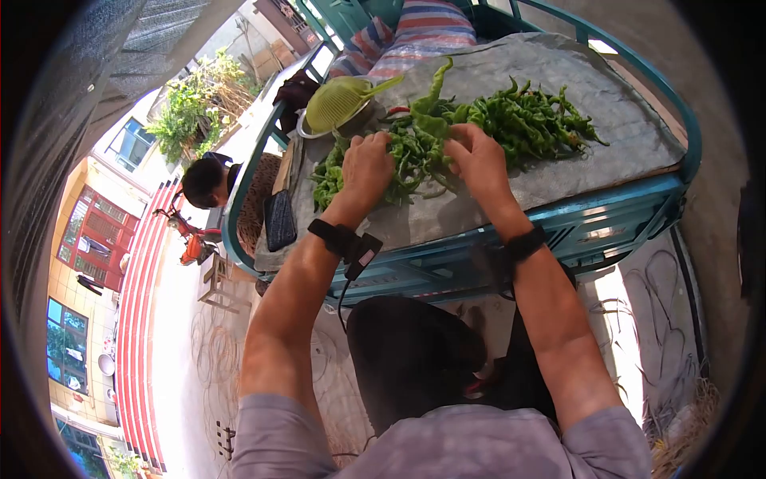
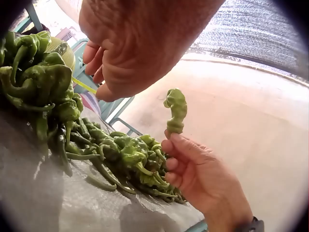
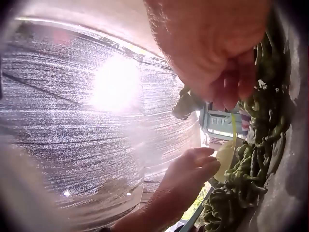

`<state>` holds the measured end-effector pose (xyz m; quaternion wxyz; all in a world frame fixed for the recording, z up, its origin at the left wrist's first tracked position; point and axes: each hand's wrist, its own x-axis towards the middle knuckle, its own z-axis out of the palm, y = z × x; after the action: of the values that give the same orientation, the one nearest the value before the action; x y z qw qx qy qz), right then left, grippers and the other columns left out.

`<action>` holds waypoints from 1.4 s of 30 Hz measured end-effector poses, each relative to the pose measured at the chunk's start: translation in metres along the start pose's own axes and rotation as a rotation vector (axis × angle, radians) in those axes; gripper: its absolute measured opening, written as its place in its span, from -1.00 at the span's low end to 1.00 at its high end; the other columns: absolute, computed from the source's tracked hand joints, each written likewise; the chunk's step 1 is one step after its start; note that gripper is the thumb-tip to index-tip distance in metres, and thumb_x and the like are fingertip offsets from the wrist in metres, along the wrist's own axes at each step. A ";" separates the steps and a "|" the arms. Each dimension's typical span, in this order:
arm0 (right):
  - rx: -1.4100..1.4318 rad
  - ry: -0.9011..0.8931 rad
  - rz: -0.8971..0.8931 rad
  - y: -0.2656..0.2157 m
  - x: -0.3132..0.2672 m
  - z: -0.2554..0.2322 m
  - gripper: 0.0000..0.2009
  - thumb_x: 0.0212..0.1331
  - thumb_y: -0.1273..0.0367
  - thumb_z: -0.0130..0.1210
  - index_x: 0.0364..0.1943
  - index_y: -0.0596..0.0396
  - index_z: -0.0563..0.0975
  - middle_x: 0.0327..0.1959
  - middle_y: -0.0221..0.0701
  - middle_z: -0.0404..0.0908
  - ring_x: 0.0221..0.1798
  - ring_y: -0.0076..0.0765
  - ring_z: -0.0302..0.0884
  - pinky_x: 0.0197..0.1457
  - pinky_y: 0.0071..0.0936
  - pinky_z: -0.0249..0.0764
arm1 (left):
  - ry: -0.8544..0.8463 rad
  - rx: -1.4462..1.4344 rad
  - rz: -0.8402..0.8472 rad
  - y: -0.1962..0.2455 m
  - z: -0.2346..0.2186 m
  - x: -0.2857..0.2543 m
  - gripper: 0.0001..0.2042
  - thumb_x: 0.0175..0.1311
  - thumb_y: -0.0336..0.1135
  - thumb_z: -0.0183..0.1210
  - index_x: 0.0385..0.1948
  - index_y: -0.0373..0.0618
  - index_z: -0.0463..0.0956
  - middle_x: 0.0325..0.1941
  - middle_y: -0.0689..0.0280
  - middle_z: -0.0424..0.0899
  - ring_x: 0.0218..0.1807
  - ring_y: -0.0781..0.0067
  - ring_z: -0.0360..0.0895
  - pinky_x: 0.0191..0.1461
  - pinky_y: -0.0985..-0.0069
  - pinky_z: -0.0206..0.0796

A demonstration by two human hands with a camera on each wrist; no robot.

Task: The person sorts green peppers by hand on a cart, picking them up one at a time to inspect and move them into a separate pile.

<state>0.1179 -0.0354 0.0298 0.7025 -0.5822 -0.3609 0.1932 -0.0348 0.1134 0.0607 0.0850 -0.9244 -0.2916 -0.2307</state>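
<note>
My right hand [image 1: 482,166] pinches a twisted green pepper [image 2: 177,112] between thumb and fingers, holding it up above the heap; the left wrist view shows this most clearly. Beside it, my left hand [image 1: 368,169] hovers over the left part of the pepper pile, its fingers loosely bent with nothing visible between them. Long wrinkled green peppers [image 1: 523,120] lie heaped across a grey sheet [image 1: 550,60]. One red pepper [image 1: 396,110] shows among them near the middle.
A yellow-green strainer [image 1: 339,104] rests in a metal bowl [image 1: 304,130] at the pile's left. The sheet covers a teal cart bed [image 1: 614,219] with raised rails. Striped sacks [image 1: 435,28] lie behind. Another person [image 1: 209,182] sits beyond the left rail, near a dark phone-like object [image 1: 279,219].
</note>
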 end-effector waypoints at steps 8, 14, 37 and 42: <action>-0.324 0.216 -0.069 0.001 0.010 -0.005 -0.71 0.21 0.25 0.14 -0.02 0.01 0.58 -0.28 -0.32 0.72 -0.25 -0.13 0.68 -0.17 -0.21 0.51 | -0.199 0.304 0.023 0.002 0.031 0.024 -0.67 -0.05 -0.30 0.29 -0.17 -0.03 0.59 -0.30 0.20 0.70 -0.06 0.04 0.53 0.00 0.15 0.38; -0.348 0.187 -0.111 -0.003 0.006 -0.006 -0.71 0.22 0.25 0.13 0.00 -0.01 0.57 -0.28 -0.33 0.73 -0.23 -0.10 0.68 -0.17 -0.20 0.51 | -0.117 0.170 -0.176 0.002 0.034 0.033 -0.60 -0.07 -0.27 0.31 -0.09 -0.03 0.58 -0.36 0.22 0.71 -0.05 0.03 0.57 0.05 0.17 0.40; 0.047 -0.227 -0.131 0.002 -0.016 0.014 -0.73 0.29 0.23 0.15 -0.17 0.17 0.62 -0.58 -0.43 0.56 -0.54 -0.54 0.48 -0.44 -0.49 0.36 | -0.110 -1.422 -0.408 0.045 -0.053 0.013 -0.51 0.27 -0.25 0.29 0.13 -0.22 0.29 -0.02 0.27 0.54 -0.01 0.49 0.54 0.01 0.53 0.41; 0.065 -0.200 -0.105 -0.002 -0.017 0.019 -0.73 0.32 0.20 0.10 -0.17 0.11 0.62 -0.56 -0.35 0.59 -0.49 -0.36 0.59 -0.41 -0.36 0.44 | -0.146 -1.431 -0.425 0.032 -0.043 0.014 -0.51 0.30 -0.20 0.26 0.15 -0.26 0.30 0.00 0.26 0.57 0.00 0.47 0.54 0.03 0.46 0.41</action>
<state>0.0925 -0.0353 0.0276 0.6907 -0.5171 -0.4527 0.2248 -0.0225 0.0822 0.1044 -0.6030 -0.6905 -0.2474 -0.3137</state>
